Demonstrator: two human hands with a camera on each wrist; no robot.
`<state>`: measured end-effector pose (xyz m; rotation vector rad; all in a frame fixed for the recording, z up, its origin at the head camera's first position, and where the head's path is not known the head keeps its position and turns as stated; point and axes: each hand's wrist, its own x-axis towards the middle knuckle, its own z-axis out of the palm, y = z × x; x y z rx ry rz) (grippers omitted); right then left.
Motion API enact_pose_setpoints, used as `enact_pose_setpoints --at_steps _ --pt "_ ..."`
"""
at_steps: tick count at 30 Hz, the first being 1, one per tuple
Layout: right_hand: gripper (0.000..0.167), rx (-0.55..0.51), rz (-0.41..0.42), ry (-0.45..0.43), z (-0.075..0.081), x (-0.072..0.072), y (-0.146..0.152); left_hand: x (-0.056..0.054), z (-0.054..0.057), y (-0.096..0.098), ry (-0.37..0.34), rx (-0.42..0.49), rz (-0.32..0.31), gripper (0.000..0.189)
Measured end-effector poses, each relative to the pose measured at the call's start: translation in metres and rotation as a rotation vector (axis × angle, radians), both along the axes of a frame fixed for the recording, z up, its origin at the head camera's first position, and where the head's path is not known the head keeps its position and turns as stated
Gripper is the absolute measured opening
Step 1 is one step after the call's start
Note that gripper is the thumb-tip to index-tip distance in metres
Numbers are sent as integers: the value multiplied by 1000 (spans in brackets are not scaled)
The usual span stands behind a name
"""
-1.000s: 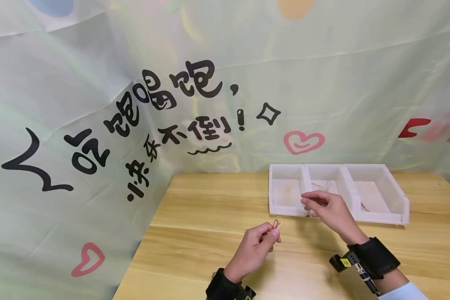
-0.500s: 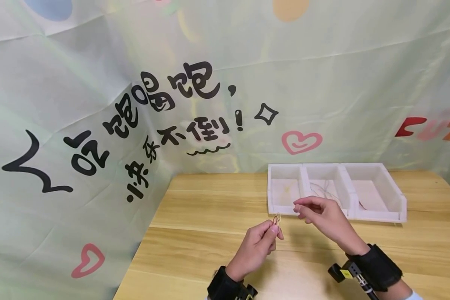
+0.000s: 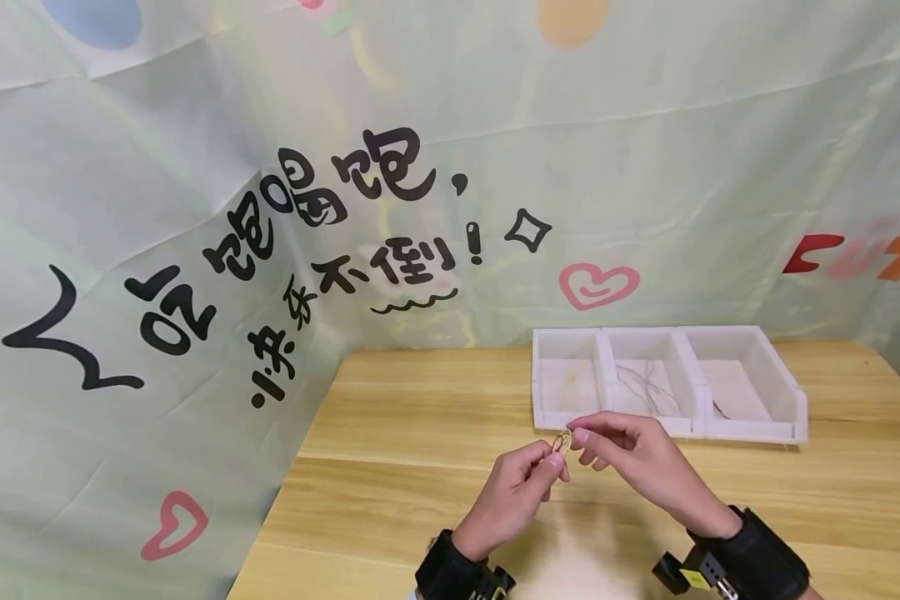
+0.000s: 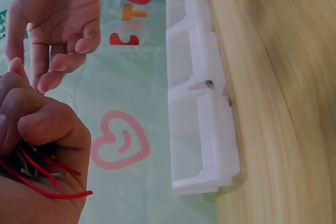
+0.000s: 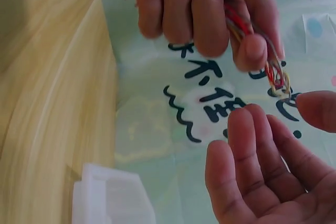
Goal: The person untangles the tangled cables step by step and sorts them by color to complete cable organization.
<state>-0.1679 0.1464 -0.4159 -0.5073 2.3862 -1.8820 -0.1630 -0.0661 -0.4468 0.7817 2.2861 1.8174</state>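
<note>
My left hand (image 3: 513,496) grips a bundle of thin wires, whose small loops (image 3: 562,442) stick up past the thumb and forefinger. In the right wrist view these wires (image 5: 274,72) look red, yellow and grey. Red wire ends (image 4: 68,195) hang out of the curled fingers in the left wrist view; the middle of the bundle is hidden in the palm. My right hand (image 3: 637,454) is close beside the loops from the right. Its thumb and fairly straight fingers are spread around the loop ends, with a gap between them in the right wrist view.
Behind the hands stands a white three-compartment tray (image 3: 757,431) on the wooden table (image 3: 420,400). Grey wires (image 3: 648,387) lie in its middle compartment, a short red wire (image 3: 722,410) in the right one. A printed cloth backdrop (image 3: 450,83) rises behind the table.
My right hand has come down and left from the tray's front to the loops. The left hand has stayed nearly still with the bundle. The view has shifted slightly.
</note>
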Motion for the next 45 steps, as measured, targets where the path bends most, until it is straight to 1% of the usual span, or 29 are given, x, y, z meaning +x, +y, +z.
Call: enact_pose_setpoints --at_steps 3,7,10,12,15,19,22,25,28,32,35,37,43,45 --pt "31 -11 49 -6 0 3 -2 -1 0 1 12 -3 -5 32" --pt "30 -50 133 36 -3 2 -4 -1 0 2 36 -1 -15 33" --pt "26 -73 170 68 -5 1 -4 -1 0 3 54 12 -31 33" --pt "23 -85 175 68 -7 2 -4 -1 0 3 62 21 -37 33" --pt "20 -93 155 71 -9 3 -4 -2 0 4 75 34 -42 34" --pt "19 -115 87 95 -11 4 -6 -2 0 4 98 22 -27 37" --pt "19 -151 46 116 -12 5 -5 -2 0 5 99 6 -17 38" --pt "18 -165 23 131 -13 5 -4 -2 0 4 95 -11 -13 38" --pt "17 -150 -11 130 -13 5 -3 -2 -1 4 97 -37 -10 39" --pt "18 -159 -53 88 -14 6 1 -3 -2 4 96 -70 -8 41" --pt "20 -203 -38 51 -15 7 5 -3 -3 3 94 -86 -11 42" --pt "19 -253 -22 39 -15 7 9 -3 -3 3 97 -95 -12 43" --pt "15 -469 15 10 -15 5 25 -3 -1 0 109 -101 -4 42" --pt "16 -525 25 9 -15 4 32 -3 -1 -1 111 -93 -1 43"
